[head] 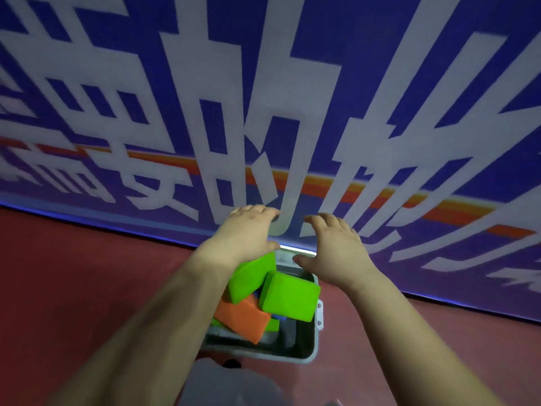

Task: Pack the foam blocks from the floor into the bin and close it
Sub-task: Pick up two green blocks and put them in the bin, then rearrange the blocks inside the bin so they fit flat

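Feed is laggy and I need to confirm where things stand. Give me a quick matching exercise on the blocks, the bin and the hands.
Column 1:
1. orange block
2. green cube
3. left hand
4. bin

Column 2:
a. grey, open, no lid on it
b. empty, fingers spread, above the bin's far left edge
c. low in the pile, near the bin's left side
d. on top of the pile, towards the bin's right side

Pairs: 1-c, 2-d, 3-b, 4-a
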The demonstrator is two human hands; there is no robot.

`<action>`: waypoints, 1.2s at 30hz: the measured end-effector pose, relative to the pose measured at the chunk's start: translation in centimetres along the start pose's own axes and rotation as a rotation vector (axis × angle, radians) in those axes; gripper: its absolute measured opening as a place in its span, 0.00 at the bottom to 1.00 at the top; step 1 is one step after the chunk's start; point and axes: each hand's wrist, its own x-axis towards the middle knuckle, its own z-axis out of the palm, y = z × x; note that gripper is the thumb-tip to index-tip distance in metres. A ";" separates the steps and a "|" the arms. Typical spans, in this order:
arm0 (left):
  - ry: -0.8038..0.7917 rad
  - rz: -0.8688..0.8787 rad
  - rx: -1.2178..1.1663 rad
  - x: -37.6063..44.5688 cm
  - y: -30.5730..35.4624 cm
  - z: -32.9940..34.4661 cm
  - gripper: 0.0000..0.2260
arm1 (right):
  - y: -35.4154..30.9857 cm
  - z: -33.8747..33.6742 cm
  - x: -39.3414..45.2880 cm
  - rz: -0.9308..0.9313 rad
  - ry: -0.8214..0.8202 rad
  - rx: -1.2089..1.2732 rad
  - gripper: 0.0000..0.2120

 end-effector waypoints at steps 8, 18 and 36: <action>0.094 -0.276 -0.008 -13.8 6.3 2.1 0.31 | -1.8 -0.3 -10.4 -0.259 -0.028 -0.012 0.37; 0.153 -0.525 -0.014 -34.6 6.6 5.8 0.29 | -11.5 4.4 -23.4 -0.528 -0.097 -0.007 0.36; -0.095 -0.646 -0.103 -68.7 -2.5 17.5 0.32 | -28.9 21.5 -48.9 -0.412 -0.303 0.010 0.38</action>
